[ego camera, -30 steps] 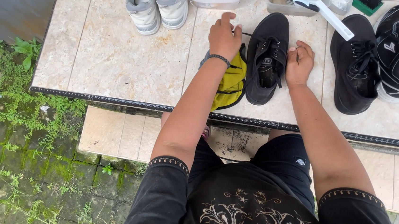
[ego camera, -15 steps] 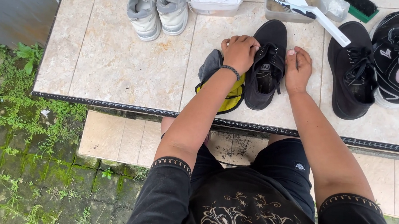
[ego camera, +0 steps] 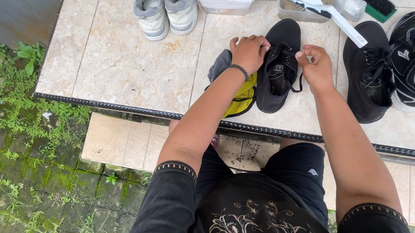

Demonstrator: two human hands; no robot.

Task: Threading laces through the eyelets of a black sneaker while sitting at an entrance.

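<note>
So we've got the black canvas shoe (ego camera: pixel 279 63) lying on the tiled desk (ego camera: pixel 123 60) right in front of us, toe pointing away; a second ago our left hand (ego camera: pixel 249 51) was up past the toe and the right hand (ego camera: pixel 316 67) was resting flat beside the shoe, and now both have pulled in to the lace area; the left hand is curled over the left edge of the shoe by the eyelets, gripping it, and the right hand is pinched shut on the black lace (ego camera: pixel 298 78), which loops out toward that side; so the hands are apart, one either side of the shoe, each clamped on its own bit; looks to us like we've gone from just steadying the shoe to actually working the lace; the yellow and grey cloth (ego camera: pixel 239 92) sits tucked under our left wrist, touching the shoe's left side; the other black shoe (ego camera: pixel 368 75) is just to the right, then a black and white sneaker (ego camera: pixel 414 54) by the edge; the grey pair of sneakers (ego camera: pixel 166 5) is off at the top left, well apart, and there's a white-handled brush (ego camera: pixel 341 21) lying across a tub (ego camera: pixel 295 10) up top.
</note>
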